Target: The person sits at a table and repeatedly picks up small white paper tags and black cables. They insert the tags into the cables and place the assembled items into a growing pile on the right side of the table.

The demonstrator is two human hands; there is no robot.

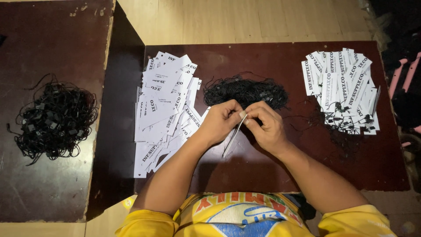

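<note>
Black thin strings with small plastic clasps make a loose tangled heap (55, 118) on the worn dark brown board (44, 175) at the 9 o'clock side. Next, on the dark red-brown table (263, 171), lies a wide spread of white paper tags (164, 109), flat narrow rectangles that overlap in many directions.

At the centre, the left hand (219, 123) and the right hand (265, 127) meet, fingertips touching. Both are pinched together on the top end of one white tag (232, 138). It is seen almost on its edge, so it looks like a thin strip. Its long axis runs from 1 o'clock, at the fingers, down to 7 o'clock, where the free end points toward the person's yellow shirt (245, 217).

Just behind the hands, at 12 o'clock, sits a second pile of black strings (245, 90), dense and fuzzy. At 3 o'clock lies a stack of white tags with black strings attached (342, 87), mostly lengthwise from 12 to 6 o'clock.
</note>
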